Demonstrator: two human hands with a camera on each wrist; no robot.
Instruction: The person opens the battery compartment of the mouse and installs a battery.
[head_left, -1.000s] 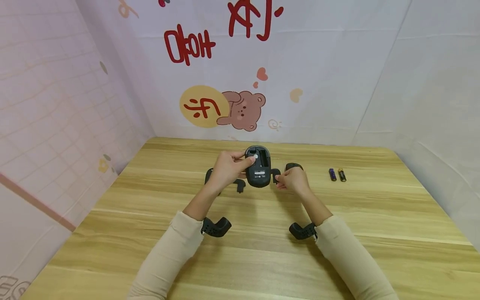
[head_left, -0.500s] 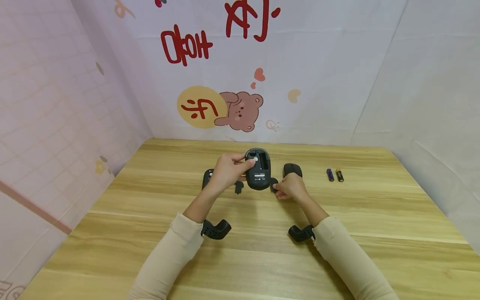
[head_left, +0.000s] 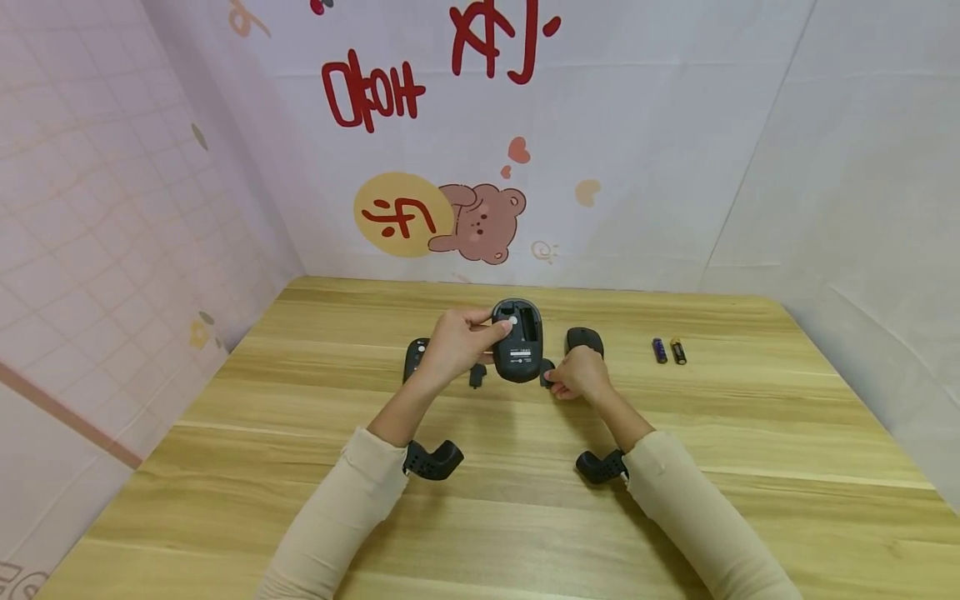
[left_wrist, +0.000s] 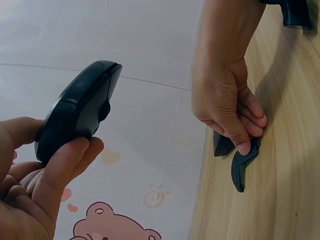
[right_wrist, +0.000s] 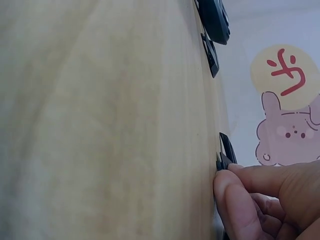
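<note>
My left hand [head_left: 457, 346] grips a black computer mouse [head_left: 517, 354] above the table, its underside turned up toward the head camera. The long battery bay in that underside is uncovered. In the left wrist view the same mouse [left_wrist: 80, 107] appears side-on between thumb and fingers. Low over the wood, my right hand [head_left: 583, 373] pinches a small black battery cover [head_left: 547, 372] between thumb and forefinger. The cover [left_wrist: 242, 167] has a curved, narrow end, seen in the left wrist view. Just beyond that hand lies a second black mouse [head_left: 585, 338], partly hidden by it.
Another black mouse [head_left: 412, 357] lies left, partly behind my left hand. A second battery cover [head_left: 477, 375] rests near that hand. Two batteries, one blue [head_left: 659, 350] and one black and gold [head_left: 678, 351], lie to the right on the wooden table [head_left: 510, 517]. A printed cloth hangs behind.
My right hand has lowered the battery cover to the table, a little nearer me. The left hand still holds the mouse in nearly the same place. The view has shifted slightly.
</note>
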